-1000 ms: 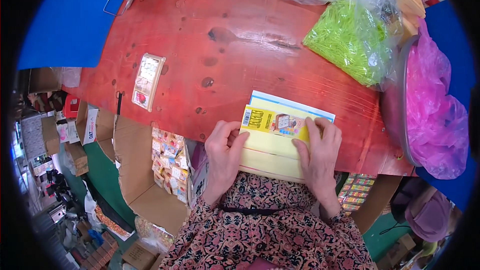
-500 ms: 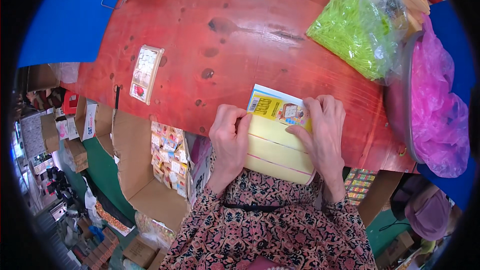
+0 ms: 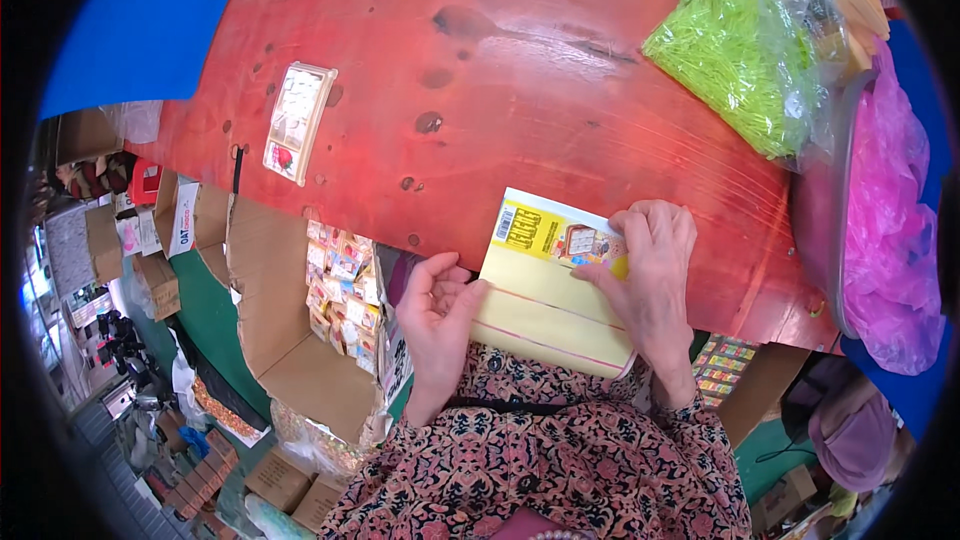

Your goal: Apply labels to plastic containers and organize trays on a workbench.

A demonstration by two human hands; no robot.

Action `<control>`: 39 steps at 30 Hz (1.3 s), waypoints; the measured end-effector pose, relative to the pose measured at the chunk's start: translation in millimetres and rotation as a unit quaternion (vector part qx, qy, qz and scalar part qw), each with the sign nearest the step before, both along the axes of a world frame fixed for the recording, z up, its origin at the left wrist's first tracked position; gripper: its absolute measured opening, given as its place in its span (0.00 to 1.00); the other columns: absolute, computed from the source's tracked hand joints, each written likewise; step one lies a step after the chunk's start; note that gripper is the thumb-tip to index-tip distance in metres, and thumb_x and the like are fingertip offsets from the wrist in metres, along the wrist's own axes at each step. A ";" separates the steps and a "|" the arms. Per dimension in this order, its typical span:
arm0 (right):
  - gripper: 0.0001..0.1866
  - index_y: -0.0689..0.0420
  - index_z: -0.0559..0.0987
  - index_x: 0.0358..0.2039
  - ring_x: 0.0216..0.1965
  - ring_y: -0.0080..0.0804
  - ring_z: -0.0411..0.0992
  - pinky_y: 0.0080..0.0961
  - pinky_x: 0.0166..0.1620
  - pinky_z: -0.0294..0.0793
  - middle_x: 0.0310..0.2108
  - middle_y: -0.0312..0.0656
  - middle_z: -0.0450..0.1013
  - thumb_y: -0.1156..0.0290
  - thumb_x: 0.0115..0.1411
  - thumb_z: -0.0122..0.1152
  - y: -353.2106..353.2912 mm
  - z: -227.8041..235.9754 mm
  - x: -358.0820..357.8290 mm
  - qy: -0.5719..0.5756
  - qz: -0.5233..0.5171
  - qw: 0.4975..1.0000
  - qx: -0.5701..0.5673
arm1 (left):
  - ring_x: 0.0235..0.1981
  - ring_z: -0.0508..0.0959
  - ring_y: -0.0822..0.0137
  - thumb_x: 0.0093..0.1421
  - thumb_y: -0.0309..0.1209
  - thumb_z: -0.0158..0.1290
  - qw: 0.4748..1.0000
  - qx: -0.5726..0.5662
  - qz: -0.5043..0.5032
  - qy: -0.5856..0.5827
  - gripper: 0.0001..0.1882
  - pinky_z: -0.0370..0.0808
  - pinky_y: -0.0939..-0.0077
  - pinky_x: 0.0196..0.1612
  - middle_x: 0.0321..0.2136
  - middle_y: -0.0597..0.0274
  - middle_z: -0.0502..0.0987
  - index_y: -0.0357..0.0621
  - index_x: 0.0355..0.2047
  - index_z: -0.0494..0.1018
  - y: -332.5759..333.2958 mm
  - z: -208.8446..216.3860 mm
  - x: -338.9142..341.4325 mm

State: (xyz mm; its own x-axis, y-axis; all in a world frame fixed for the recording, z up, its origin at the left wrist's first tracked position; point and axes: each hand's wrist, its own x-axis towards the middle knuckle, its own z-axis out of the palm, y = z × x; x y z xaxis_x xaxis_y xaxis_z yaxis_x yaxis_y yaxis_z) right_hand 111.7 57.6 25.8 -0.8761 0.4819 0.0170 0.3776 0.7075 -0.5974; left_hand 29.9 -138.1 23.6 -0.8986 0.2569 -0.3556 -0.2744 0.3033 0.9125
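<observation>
we hold the yellow sheets (image 3: pixel 550 310) just below the centre of the frame, their upper part over the near edge of the red table (image 3: pixel 520 120). our right hand (image 3: pixel 655 270) pinches them near their upper right corner, thumb on the front. our left hand (image 3: pixel 435 315) is half spread beside their left edge, fingers loosely curled; we cannot tell whether its thumb touches them. we see a tray (image 3: pixel 300 123) at upper left, a green bag (image 3: pixel 740 65) at upper right, a pink bag (image 3: pixel 890 230) at right, and packets (image 3: pixel 343 300) in a box (image 3: pixel 265 310) left of centre.
</observation>
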 end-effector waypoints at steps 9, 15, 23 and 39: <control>0.23 0.58 0.73 0.34 0.42 0.42 0.61 0.39 0.46 0.60 0.37 0.42 0.66 0.73 0.34 0.70 -1.6 9.5 -3.3 0.059 -0.023 0.998 -0.017 | 0.27 0.73 0.82 0.54 0.19 0.55 0.979 0.064 -0.111 -0.158 0.10 0.70 0.89 0.30 0.28 0.64 0.76 0.31 0.38 0.73 24.3 20.1 -23.3; 0.23 0.57 0.77 0.39 0.41 0.40 0.63 0.40 0.49 0.61 0.37 0.39 0.69 0.74 0.36 0.69 -8.0 33.2 -11.3 0.111 0.024 0.991 0.072 | 0.26 0.72 0.84 0.56 0.18 0.53 0.963 0.160 -0.161 -0.148 0.03 0.68 0.91 0.28 0.25 0.69 0.75 0.33 0.32 0.73 41.4 26.0 -28.3; 0.20 0.57 0.79 0.37 0.37 0.36 0.64 0.36 0.42 0.65 0.35 0.38 0.70 0.75 0.38 0.69 -14.3 35.5 -4.8 0.174 0.039 0.982 0.063 | 0.25 0.69 0.86 0.55 0.17 0.53 0.954 0.180 -0.181 -0.158 0.02 0.65 0.92 0.27 0.25 0.71 0.72 0.34 0.30 0.73 58.2 27.3 -19.3; 0.13 0.63 0.77 0.34 0.30 0.36 0.67 0.28 0.32 0.66 0.28 0.40 0.70 0.82 0.44 0.63 -2.3 40.9 -9.7 0.126 0.064 0.981 -0.131 | 0.24 0.68 0.78 0.50 0.17 0.56 0.961 0.093 -0.258 -0.039 0.06 0.63 0.84 0.26 0.23 0.63 0.70 0.31 0.30 0.74 61.9 34.5 -20.7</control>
State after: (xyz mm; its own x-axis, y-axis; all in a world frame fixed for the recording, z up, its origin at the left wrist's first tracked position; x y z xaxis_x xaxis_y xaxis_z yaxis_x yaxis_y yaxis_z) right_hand 102.0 55.3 66.7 -0.9133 0.3854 0.1316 0.1124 0.5491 -0.8282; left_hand 9.3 -76.3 58.1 -0.6073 0.7266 -0.3212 -0.2014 0.2503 0.9470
